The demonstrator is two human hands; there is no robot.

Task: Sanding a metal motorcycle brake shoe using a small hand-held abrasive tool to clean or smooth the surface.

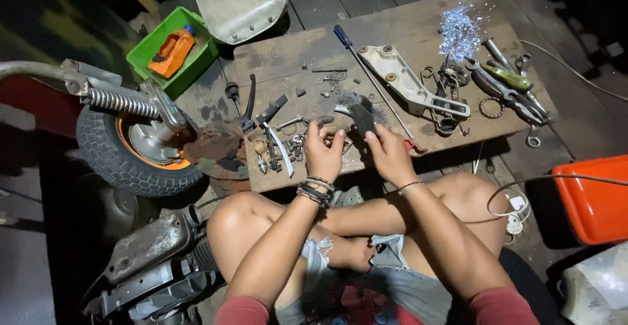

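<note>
Over the board (405, 37), both hands, left (324, 151), right (387, 155), pinch a curved metal part (356, 117).

Single hard light from above, falling on the worn wooden work board (392, 43) beyond both hands; everything outward drops fast into darkness, with near-black corners up left and up right. Left hand (322, 151) and right hand (390, 157) well lit, casting short dark shadows onto the board's near edge. Glare blows out the pile of silvery metal shavings (459, 32) far beyond the right hand. The orange plastic container (594, 197) to its right stays bright. Focus mostly sharp; slight softness and wide-angle stretch at the frame edges.
</note>
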